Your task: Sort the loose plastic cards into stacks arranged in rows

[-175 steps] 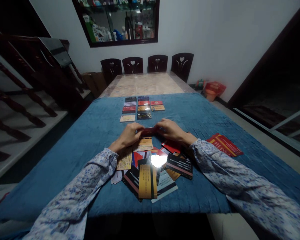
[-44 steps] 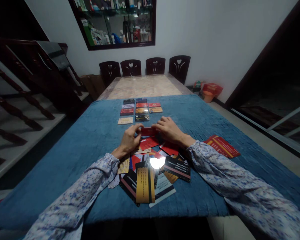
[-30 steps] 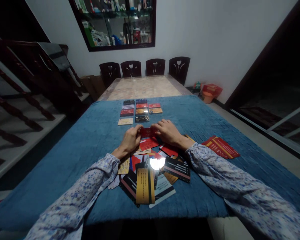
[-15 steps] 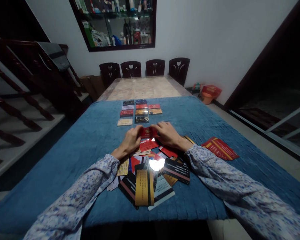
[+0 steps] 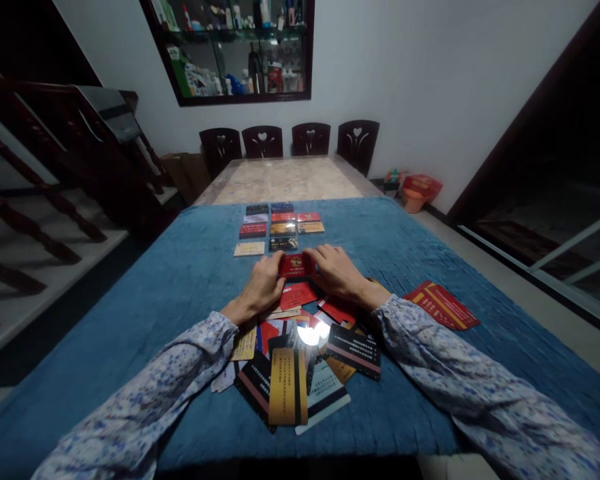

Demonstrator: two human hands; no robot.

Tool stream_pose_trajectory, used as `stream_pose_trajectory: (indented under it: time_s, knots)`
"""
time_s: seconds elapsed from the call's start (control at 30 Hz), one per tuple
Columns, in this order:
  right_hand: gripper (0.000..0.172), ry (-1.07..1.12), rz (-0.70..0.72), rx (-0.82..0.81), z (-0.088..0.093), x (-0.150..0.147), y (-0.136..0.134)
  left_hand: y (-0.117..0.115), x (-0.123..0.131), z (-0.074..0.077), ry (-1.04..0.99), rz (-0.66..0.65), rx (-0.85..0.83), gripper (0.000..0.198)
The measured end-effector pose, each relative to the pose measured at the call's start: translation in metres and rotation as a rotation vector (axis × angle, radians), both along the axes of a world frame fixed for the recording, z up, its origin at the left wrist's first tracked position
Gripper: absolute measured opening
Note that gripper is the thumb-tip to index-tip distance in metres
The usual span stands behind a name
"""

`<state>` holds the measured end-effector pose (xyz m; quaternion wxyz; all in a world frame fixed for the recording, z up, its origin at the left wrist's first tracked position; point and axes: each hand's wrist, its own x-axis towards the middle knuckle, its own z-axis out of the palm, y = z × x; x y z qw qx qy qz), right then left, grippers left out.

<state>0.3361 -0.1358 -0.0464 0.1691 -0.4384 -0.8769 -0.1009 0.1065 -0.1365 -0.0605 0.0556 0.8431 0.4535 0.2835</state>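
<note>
Between my two hands is a red card with a gold emblem, perhaps with more cards behind it. My left hand is closed on its left end, and my right hand grips the right end. Just below my hands lies a loose pile of cards: a gold card in front, a black card to the right, a pale blue-grey card and several red ones. Beyond my hands, small card stacks stand in rows, among them a cream card and a black-and-gold card.
Red cards with yellow stripes lie fanned on the blue tablecloth to the right. Dark chairs line the table's far end, below a glass-shelved cabinet. A stair railing rises on the left.
The red card is tilted a little more toward me, so its gold emblem shows more clearly. Both hands keep their hold, and the view has shifted slightly.
</note>
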Motion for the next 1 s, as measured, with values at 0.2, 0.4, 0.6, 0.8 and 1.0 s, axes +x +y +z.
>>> stream_pose_trajectory:
  time_s: [0.2,0.4,0.6,0.8,1.0]
  knots:
    - [0.049,-0.018,-0.045,0.011,0.006,0.003,0.001,0.007,0.0,0.012,0.094,-0.02,0.01,0.048]
    - [0.049,-0.056,-0.02,0.026,0.022,0.014,0.009,0.017,0.002,0.037,0.168,-0.071,0.095,0.047]
    - [0.048,-0.123,-0.046,-0.018,0.038,0.023,0.029,0.036,0.011,0.055,0.31,-0.088,0.073,0.043]
    - [0.048,-0.109,-0.007,-0.042,0.043,0.035,0.059,0.066,0.021,0.062,0.31,-0.088,0.054,0.038]
    - [0.036,-0.071,0.054,-0.068,0.048,0.044,0.091,0.095,0.034,0.068,0.355,-0.062,0.049,0.032]
